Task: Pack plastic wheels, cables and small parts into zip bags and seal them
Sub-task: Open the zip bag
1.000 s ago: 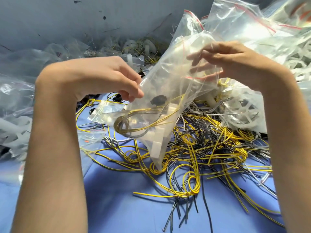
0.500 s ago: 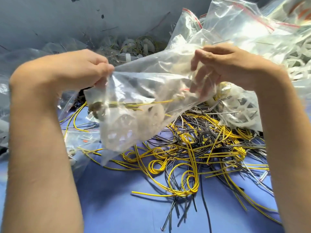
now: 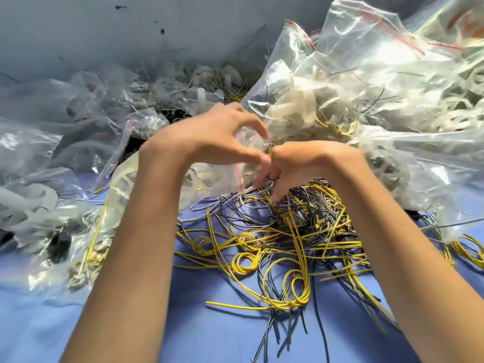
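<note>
Looking down on a flat blue work surface (image 3: 209, 341), with a loose tangle of yellow-and-black and grey cables (image 3: 288, 239) sprawling over its middle; taking that tangle as the marker for all else.

Facing, behind the tangle, a plain grey wall (image 3: 104, 35) flecked with dark marks.

Seeing, behind and to the right of the tangle, a tall heap of clear zip bags with red seal strips (image 3: 379, 74), stuffed with white plastic wheels (image 3: 455, 106) and overlapping the tangle's right edge.

Seeing, to the left of the tangle, a lower spread of crumpled clear bags (image 3: 47, 184) holding pale wheels, yellow wire and small dark parts, too blurred for telling apart.

Reaching in from the near side with a bare left forearm (image 3: 136, 258) passing left of the tangle and a bare right forearm (image 3: 392, 244) crossing over its right part.

Holding the left hand (image 3: 217, 137) just behind the tangle's far left edge, arching forefinger and thumb wide around crumpled clear plastic. Not managing to tell through the blur whether pinching it or merely hovering.

Pointing the right hand (image 3: 311, 163) down at the tangle's far edge, keeping the fingers (image 3: 276, 196) loosely straight, touching the topmost cables with the tips, clasping nothing visible.

Noting one flat clear zip bag with a red strip (image 3: 209, 179) lying beneath the left hand, meeting the tangle's far left side and showing white plastic shapes inside.
</note>
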